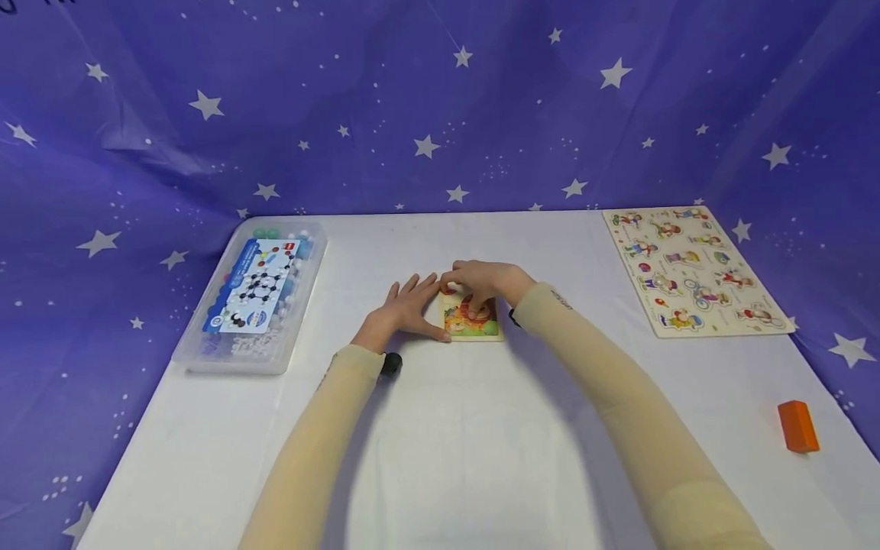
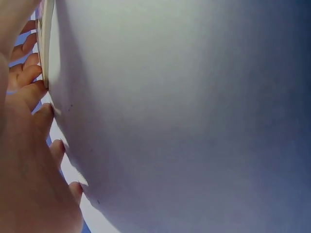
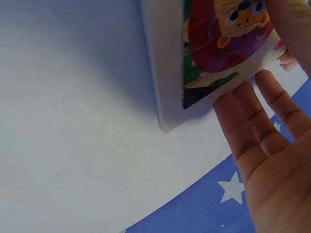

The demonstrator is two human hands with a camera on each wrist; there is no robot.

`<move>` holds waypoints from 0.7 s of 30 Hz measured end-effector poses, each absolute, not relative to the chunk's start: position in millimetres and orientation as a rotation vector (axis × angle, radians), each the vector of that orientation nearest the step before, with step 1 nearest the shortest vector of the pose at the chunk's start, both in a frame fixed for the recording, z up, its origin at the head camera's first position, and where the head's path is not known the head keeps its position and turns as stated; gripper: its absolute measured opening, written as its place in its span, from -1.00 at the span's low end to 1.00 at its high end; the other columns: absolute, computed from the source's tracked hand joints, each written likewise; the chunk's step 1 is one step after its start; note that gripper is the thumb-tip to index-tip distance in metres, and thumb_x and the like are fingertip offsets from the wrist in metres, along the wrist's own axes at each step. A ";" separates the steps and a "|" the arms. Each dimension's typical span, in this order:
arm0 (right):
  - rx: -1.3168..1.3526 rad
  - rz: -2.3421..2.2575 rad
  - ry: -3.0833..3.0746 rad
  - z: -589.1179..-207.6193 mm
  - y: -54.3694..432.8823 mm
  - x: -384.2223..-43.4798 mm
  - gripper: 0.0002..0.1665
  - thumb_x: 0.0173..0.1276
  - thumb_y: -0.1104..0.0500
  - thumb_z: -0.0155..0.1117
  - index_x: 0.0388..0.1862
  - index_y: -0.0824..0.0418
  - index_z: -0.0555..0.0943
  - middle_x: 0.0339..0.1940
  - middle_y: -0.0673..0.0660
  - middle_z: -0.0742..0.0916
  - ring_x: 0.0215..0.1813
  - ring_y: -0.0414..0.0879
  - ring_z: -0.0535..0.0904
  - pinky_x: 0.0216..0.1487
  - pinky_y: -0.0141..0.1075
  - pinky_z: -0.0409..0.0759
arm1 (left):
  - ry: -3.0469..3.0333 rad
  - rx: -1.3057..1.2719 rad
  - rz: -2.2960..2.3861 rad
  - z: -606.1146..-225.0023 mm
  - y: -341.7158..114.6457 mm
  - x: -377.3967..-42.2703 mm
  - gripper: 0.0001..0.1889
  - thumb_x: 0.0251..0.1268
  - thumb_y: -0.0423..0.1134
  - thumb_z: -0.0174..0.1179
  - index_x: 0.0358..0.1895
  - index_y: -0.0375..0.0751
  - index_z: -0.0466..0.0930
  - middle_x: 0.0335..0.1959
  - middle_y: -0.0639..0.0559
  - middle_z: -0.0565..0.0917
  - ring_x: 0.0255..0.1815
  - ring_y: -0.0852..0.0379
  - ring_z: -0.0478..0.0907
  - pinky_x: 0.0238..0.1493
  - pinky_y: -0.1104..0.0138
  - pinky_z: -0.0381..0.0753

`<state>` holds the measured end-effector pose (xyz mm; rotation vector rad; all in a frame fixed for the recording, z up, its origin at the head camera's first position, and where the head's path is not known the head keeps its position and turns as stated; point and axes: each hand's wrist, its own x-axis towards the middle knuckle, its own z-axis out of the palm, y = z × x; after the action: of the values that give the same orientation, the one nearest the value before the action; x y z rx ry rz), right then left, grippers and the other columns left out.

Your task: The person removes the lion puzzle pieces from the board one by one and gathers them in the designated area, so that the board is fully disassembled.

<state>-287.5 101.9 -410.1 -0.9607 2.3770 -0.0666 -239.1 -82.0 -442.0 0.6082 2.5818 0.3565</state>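
Note:
A small square picture puzzle (image 1: 491, 328) with a wooden border lies on the white table, showing a lion with a red mane (image 3: 209, 46). My left hand (image 1: 407, 309) rests at its left side with the fingers spread; the thumb touches the near left corner. Over the puzzle reaches my right hand (image 1: 481, 279). Its thumb presses on the picture, while several fingers (image 3: 245, 107) lie along the far edge. Something small and red shows by the far left corner, partly hidden by the right hand. In the left wrist view, only the puzzle's edge (image 2: 44, 48) shows.
A clear plastic case (image 1: 275, 351) of molecule model parts stands at the left. At the back right lies a large wooden peg-style board (image 1: 663, 267) with figures of children. An orange block (image 1: 798, 426) sits near the right edge. A purple starry cloth hangs behind.

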 end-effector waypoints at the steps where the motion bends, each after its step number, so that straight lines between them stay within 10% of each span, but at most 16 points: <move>1: -0.946 -0.079 2.382 -407.0 102.5 -290.5 -0.26 0.00 0.09 0.45 0.16 -0.16 0.33 0.09 0.05 0.37 0.07 -0.08 0.33 0.08 -0.16 0.36 | 2.591 0.610 0.370 -438.1 -81.7 -241.5 0.18 -0.24 0.39 0.25 0.45 0.08 -0.24 0.45 0.15 -0.27 0.42 0.00 -0.42 0.29 -0.03 -0.44; 21: -0.745 -0.414 2.320 -431.0 114.7 -285.6 -0.22 -0.01 0.10 0.47 0.18 -0.19 0.31 -0.04 0.01 0.38 0.03 -0.08 0.25 0.11 -0.08 0.28 | 2.607 0.622 0.424 -449.0 -86.4 -229.1 0.17 -0.28 0.38 0.28 0.45 0.15 -0.20 0.45 0.13 -0.22 0.42 -0.01 -0.39 0.29 -0.03 -0.44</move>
<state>-285.6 114.7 -431.0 -0.7449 2.3199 -0.4142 -229.1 -86.4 -449.0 0.6217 2.6075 0.4236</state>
